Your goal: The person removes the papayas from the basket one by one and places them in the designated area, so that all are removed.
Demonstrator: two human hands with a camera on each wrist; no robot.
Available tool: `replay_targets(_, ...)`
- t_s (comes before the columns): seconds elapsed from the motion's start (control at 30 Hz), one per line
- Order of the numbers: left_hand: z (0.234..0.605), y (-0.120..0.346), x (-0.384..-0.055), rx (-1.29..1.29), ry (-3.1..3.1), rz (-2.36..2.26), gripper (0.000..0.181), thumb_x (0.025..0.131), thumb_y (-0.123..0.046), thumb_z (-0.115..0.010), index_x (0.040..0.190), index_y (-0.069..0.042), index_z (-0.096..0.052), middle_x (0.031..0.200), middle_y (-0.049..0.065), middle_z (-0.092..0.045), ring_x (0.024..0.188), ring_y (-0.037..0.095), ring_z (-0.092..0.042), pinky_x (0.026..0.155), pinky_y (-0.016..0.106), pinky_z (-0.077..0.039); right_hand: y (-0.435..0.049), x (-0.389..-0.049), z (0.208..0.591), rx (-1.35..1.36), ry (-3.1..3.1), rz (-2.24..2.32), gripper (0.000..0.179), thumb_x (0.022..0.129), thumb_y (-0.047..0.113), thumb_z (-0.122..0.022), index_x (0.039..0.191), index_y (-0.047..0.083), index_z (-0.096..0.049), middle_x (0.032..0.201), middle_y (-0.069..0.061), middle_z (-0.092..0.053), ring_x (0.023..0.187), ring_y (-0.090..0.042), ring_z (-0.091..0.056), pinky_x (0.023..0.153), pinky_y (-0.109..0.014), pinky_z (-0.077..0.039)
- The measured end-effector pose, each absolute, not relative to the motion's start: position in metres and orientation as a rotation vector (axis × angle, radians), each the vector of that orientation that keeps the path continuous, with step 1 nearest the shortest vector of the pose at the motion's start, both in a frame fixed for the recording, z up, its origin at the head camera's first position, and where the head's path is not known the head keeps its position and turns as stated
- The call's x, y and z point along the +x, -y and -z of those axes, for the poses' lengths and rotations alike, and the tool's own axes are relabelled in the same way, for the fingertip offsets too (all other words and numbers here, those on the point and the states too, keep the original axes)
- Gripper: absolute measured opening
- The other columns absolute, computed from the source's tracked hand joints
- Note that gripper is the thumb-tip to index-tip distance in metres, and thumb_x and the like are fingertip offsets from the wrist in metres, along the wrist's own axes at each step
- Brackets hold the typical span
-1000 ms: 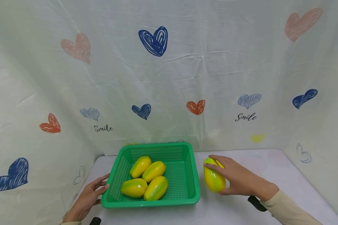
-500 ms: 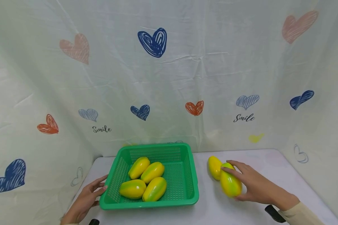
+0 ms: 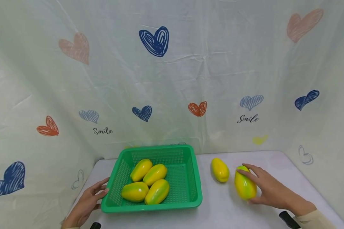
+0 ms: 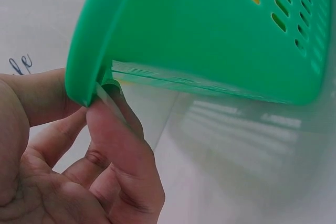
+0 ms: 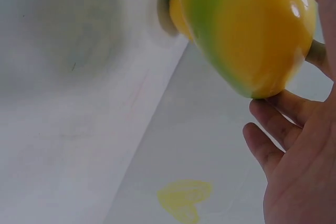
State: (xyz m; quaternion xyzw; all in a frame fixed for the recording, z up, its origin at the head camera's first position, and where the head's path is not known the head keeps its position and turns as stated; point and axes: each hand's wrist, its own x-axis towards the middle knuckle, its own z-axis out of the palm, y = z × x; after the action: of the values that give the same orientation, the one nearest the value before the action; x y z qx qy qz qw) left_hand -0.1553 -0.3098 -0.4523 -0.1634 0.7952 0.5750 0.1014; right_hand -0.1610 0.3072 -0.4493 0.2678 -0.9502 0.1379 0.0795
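Observation:
My left hand (image 3: 87,201) pinches the left rim of a green plastic basket (image 3: 152,208). In the left wrist view the thumb and fingers close on the lip of the basket wall (image 4: 189,30). Several yellow papayas with green streaks, one of them a front papaya (image 3: 157,192), lie in the basket's left half. To the right of the basket my right hand (image 3: 270,190) grips another papaya (image 3: 245,184) between thumb and fingers, its long side nearly upright. Close up in the right wrist view, this papaya (image 5: 252,30) shows a green stripe, with fingertips at its end.
A loose papaya (image 3: 220,170) lies on the white table (image 3: 218,213) between the basket and my right hand. Behind the table hangs a pale curtain (image 3: 172,82) printed with hearts, which also closes in both sides.
My right hand has moved to the right with its papaya, away from the basket. The loose papaya behind it has come into view. The left hand stays on the rim.

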Motion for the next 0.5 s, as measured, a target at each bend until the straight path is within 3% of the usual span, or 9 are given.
replay_targets(0.5, 0.455, 0.31, -0.157, -0.496, -2.345, -1.731, 0.058, 0.091, -0.022, -0.06, 0.143, -0.009, -0.035, 0.121, 0.019, -0.047, 0.081, 0.023, -0.058, 0.066, 0.041, -0.051, -0.32, -0.171, 0.475, 0.715, 2.931, -0.5, 0.096, 0.057, 0.04, -0.087, 0.14, 0.026, -0.04, 0.143, -0.012, -0.032, 0.12, -0.033, -0.04, 0.089, -0.053, -0.042)
